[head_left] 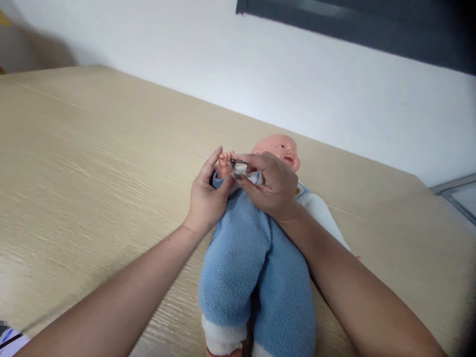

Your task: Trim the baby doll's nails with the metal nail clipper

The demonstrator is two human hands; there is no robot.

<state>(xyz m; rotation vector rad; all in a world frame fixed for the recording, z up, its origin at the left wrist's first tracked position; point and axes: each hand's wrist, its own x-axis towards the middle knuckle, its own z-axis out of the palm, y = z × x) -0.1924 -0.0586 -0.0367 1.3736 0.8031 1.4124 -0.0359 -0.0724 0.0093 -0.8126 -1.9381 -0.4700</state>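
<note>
A baby doll (238, 248) in fuzzy blue clothes with white cuffs lies on its back, its head (277, 146) pointing away from me. My left hand (208, 196) is closed around the doll's small hand (224, 163) and sleeve cuff, thumb on the near side. Between the thumb and fingers of my right hand (275, 186) is a metal nail clipper (236, 169), its tip right at the doll's fingers. Whether the jaws touch a fingertip is too small to tell. My right hand covers much of the doll's chest and part of its face.
The doll rests on a wide light wood table (111, 163) with a seam along it. Behind the table stands a white wall (178, 54) with a dark panel (364, 29) at upper right. A grey metal frame (455, 183) is at the right edge.
</note>
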